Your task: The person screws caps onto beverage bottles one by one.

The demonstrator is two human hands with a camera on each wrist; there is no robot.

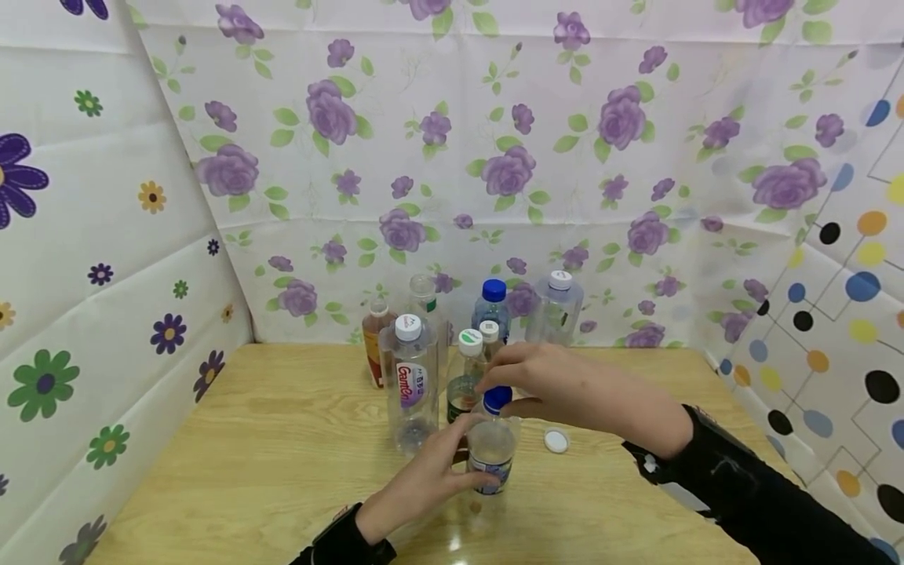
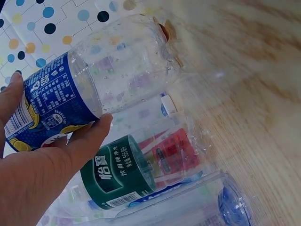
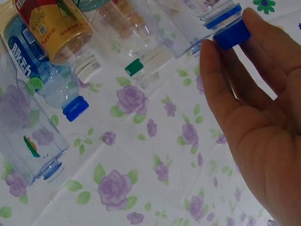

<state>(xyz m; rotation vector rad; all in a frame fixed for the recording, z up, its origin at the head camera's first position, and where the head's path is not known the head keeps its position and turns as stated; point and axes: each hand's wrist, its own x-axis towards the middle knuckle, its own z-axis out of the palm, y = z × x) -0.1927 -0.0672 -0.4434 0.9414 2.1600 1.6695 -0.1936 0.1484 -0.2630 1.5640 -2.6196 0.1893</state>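
A clear plastic bottle (image 1: 492,442) with a blue label (image 2: 59,96) stands upright near the middle of the table. My left hand (image 1: 428,473) grips it around the label, thumb on the near side. At its mouth sits a blue cap (image 3: 233,35), which my right hand (image 1: 561,386) pinches between thumb and fingers from above. The head view shows the cap partly hidden by that hand. Close behind is a green-labelled bottle (image 2: 117,172) with a white and green cap (image 1: 470,341). A loose white cap (image 1: 555,440) lies on the table to the right of the held bottle.
A tall clear bottle (image 1: 410,388) with a white cap stands left of the held one. Farther back are an orange-labelled bottle (image 1: 374,337), a blue-capped bottle (image 3: 51,80) and a large clear bottle (image 1: 556,312). Flowered cloth (image 1: 438,180) hangs behind the wooden table (image 1: 282,439).
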